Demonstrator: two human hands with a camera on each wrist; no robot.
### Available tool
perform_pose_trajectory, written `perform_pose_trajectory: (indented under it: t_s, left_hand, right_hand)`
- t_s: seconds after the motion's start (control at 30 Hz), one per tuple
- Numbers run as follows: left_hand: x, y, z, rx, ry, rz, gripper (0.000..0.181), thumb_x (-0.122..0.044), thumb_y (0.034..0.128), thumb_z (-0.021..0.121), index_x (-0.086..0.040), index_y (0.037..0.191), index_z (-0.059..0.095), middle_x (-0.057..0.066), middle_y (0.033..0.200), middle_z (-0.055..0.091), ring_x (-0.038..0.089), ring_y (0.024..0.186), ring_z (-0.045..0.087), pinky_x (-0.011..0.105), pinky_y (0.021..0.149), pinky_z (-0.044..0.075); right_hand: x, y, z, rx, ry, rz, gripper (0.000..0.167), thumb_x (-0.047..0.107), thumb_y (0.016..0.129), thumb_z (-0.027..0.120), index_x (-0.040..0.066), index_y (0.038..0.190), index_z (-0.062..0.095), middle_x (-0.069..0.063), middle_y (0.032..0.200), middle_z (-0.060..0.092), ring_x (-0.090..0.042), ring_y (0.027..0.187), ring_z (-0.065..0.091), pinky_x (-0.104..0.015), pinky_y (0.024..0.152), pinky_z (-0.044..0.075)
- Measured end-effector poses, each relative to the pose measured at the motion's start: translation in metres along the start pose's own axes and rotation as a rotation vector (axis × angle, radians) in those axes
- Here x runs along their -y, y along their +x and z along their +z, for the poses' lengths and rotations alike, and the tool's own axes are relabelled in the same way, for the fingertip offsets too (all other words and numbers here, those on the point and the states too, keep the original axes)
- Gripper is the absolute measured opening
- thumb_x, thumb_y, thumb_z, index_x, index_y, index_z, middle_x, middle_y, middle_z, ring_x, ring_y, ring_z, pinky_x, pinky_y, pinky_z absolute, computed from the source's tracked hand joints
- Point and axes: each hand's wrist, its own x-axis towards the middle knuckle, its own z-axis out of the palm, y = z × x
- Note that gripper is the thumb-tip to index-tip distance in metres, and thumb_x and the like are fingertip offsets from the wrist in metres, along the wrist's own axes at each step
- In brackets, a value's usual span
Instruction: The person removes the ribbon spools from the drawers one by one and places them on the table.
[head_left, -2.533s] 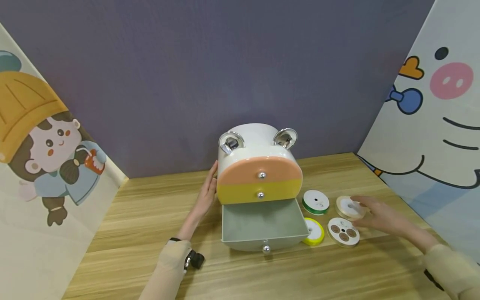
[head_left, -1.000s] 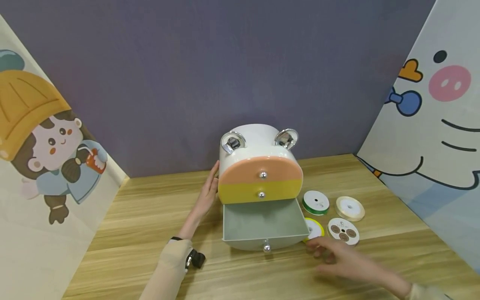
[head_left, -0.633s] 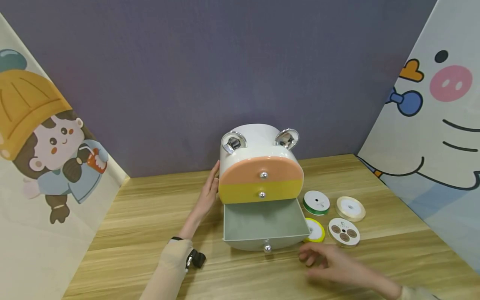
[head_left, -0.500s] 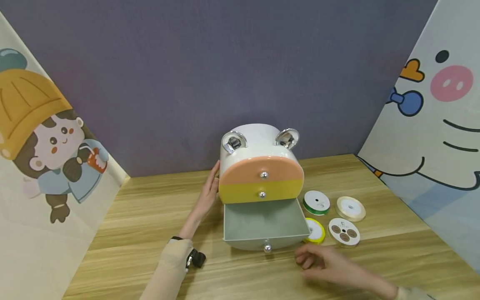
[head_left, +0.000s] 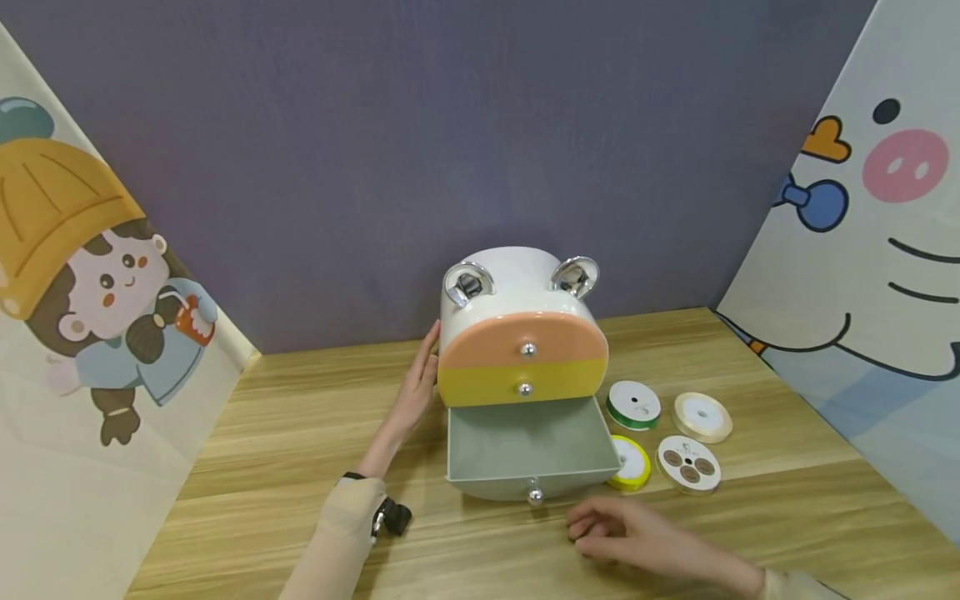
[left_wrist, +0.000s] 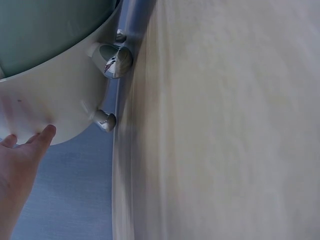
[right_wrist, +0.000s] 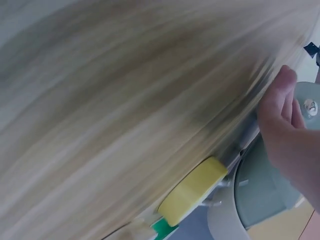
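A small white drawer cabinet [head_left: 517,283] with silver ears stands on the wooden table. Its orange top drawer [head_left: 487,343] and yellow middle drawer [head_left: 480,385] are closed, while the grey-green bottom drawer [head_left: 525,442] is pulled out and looks bare inside. My left hand [head_left: 412,396] rests with extended fingers against the cabinet's left side; the left wrist view shows the fingertips touching the white wall [left_wrist: 55,100]. My right hand [head_left: 633,533] hovers just right of and below the bottom drawer's silver knob [head_left: 535,496], fingers loosely bent and holding nothing.
Right of the cabinet lie several ribbon spools: green [head_left: 633,406], cream [head_left: 702,417], yellow [head_left: 632,463] and one with brown circles [head_left: 687,464]. The yellow one is partly hidden by the drawer. A dark wall [head_left: 337,167] stands behind, with cartoon panels on both sides.
My right hand has left the cream spool, passing the yellow one and moving left toward the drawer knob. My left hand stays at the cabinet's side; the spools lie as before.
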Motion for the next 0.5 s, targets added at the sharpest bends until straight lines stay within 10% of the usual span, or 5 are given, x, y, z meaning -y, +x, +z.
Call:
perform_pose_trajectory:
  t_s: [0.5]
  left_hand:
    - [-0.036,-0.006,-0.002,0.039,-0.018,-0.043,0.052,-0.017,0.1102,0.027,-0.014,0.161,0.013,0.020,0.161,0.029,0.037,0.135,0.045,0.056,0.114,0.034]
  right_hand:
    - [0.006,0.030,0.022,-0.056,0.363,0.241,0.049,0.029,0.104,0.052,-0.012,0.131,0.053,-0.014,0.118,0.071,-0.013,0.095,0.069,-0.024,0.077,0.059]
